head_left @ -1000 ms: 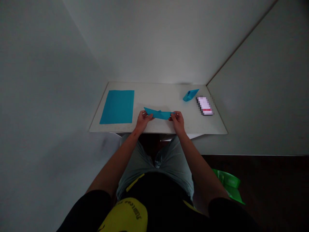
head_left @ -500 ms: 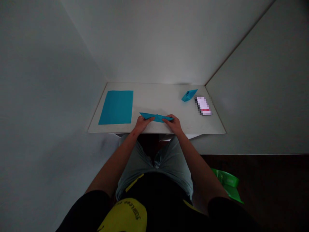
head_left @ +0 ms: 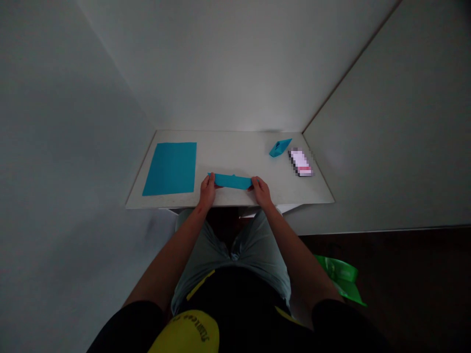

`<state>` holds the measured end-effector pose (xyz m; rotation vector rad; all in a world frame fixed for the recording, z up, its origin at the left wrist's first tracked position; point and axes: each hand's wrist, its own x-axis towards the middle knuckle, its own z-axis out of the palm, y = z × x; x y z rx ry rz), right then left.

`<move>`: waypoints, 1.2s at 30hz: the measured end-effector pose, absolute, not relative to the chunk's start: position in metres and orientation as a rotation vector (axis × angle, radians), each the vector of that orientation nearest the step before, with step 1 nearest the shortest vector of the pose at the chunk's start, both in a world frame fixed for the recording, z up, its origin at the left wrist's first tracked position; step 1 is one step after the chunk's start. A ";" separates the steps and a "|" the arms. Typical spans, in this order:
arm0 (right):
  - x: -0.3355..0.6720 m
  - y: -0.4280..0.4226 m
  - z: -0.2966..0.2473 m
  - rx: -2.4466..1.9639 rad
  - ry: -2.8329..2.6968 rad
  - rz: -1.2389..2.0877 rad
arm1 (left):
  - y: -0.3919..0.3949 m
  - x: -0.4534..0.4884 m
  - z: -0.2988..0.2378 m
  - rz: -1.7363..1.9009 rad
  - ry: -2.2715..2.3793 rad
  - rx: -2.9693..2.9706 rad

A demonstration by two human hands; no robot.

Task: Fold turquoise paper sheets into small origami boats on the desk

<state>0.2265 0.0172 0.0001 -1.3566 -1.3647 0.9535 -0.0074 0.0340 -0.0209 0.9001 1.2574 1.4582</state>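
Observation:
Between my two hands is a folded blue paper boat point(head_left: 233, 182), long and low, with a small peak at the middle of its upper edge. My left hand point(head_left: 208, 189) pinches its left end, thumb on the near face. At the right end my right hand point(head_left: 261, 189) grips it the same way. The paper is held just above the near part of the white table point(head_left: 228, 147). Fingers behind the paper are mostly hidden.
A flat blue paper sheet point(head_left: 171, 168) lies on the table's left. At the back right sits another folded blue paper boat point(head_left: 280, 147), beside a phone point(head_left: 300, 162) with a blurred screen. Walls border the table. A green plastic object point(head_left: 340, 274) is on the floor, lower right.
My hands have moved outward to the ends of the folded paper, and its near side now shows as a broader, flatter band. The whole view has shifted slightly.

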 end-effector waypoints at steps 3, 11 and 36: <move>0.229 0.012 0.002 -1.314 -1.358 0.938 | 0.032 -0.008 -0.020 1.461 1.283 0.938; 0.255 -0.020 0.014 -1.230 -1.643 0.928 | 0.029 -0.011 -0.014 1.383 1.310 1.090; 0.400 0.039 0.026 -1.686 -1.591 0.265 | 0.026 -0.006 -0.006 1.368 1.177 1.035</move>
